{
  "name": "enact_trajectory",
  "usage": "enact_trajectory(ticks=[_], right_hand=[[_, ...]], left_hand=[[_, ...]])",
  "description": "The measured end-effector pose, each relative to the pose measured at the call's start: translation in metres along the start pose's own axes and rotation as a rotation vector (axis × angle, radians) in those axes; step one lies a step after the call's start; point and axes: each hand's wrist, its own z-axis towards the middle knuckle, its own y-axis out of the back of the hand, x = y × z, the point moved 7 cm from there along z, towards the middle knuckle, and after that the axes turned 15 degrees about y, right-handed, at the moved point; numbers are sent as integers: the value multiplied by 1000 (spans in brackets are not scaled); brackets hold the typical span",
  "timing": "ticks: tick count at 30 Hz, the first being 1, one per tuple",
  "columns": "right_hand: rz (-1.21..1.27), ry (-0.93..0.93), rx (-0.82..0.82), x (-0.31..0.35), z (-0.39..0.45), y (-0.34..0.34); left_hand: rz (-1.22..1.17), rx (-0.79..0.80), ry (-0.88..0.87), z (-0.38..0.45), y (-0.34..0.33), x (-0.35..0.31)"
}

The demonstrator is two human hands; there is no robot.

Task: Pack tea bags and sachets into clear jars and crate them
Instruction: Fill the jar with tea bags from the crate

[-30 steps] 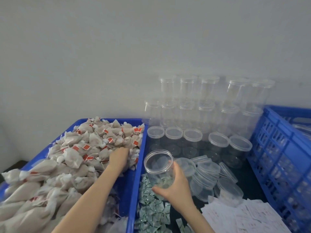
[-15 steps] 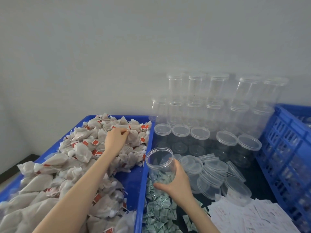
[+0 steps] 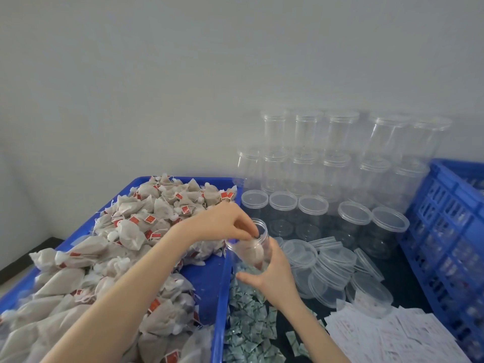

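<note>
Just right of the blue tray's (image 3: 222, 289) edge, held up tilted: clear jar (image 3: 252, 247), a tea bag (image 3: 250, 251) already inside. Gripped round its lower half by the right hand (image 3: 272, 277), fingers curled on the wall. At the jar's mouth, left hand (image 3: 222, 224), fingertips bunched and dipping in; whether pinching anything, cannot tell. Heaped in the tray to the left, more tea bags (image 3: 146, 226) with red tags. Below the jar, green sachets (image 3: 248, 326). Behind, stacked empty jars (image 3: 337, 158); loose lids (image 3: 330, 268) just right; blue crate (image 3: 445, 231) at far right.

Dark tabletop (image 3: 400, 281) carries blue tray (image 3: 207, 289), lidded jars (image 3: 311, 213), paper slips (image 3: 392, 336).
</note>
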Motion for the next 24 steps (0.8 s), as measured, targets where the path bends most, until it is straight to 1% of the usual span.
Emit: enact_trajectory(ticks=[1, 2, 3, 4, 5, 6, 7, 8, 9, 10, 11, 12, 16, 19, 21, 24], right_hand=[[2, 6, 0, 1, 1, 1], [-12, 14, 6, 1, 2, 1], [-26, 20, 14, 2, 1, 2], [-27, 20, 19, 1, 1, 3], [-13, 10, 21, 0, 0, 3], [5, -4, 17, -1, -1, 4], [20, -15, 11, -2, -2, 5], [30, -19, 5, -2, -3, 6], [35, -18, 3, -2, -3, 6], [38, -13, 4, -2, -3, 6], [38, -10, 6, -2, -2, 6], [36, -8, 6, -2, -2, 5], [33, -9, 7, -2, 0, 6], [36, -9, -8, -2, 1, 5], [33, -5, -3, -1, 0, 3], [32, 8, 9, 0, 0, 1]], left_hand=[[-61, 10, 3, 1, 0, 2], [-154, -45, 17, 2, 7, 9], [-234, -164, 46, 4, 17, 22], [-257, -308, 115, 8, 26, 43], [-199, -404, 216, 11, 29, 67], [-45, -407, 342, 15, 24, 90], [161, -327, 469, 18, 9, 112], [371, -224, 561, 19, -10, 132], [559, -181, 589, 19, -25, 145], [695, -199, 571, 20, -34, 152], [767, -242, 551, 21, -38, 155], [788, -283, 547, 21, -38, 157], [712, -324, 592, 23, -24, 167], [662, -289, 572, 24, -26, 171], [740, -276, 545, 26, -32, 169], [827, -308, 535, 27, -34, 166]])
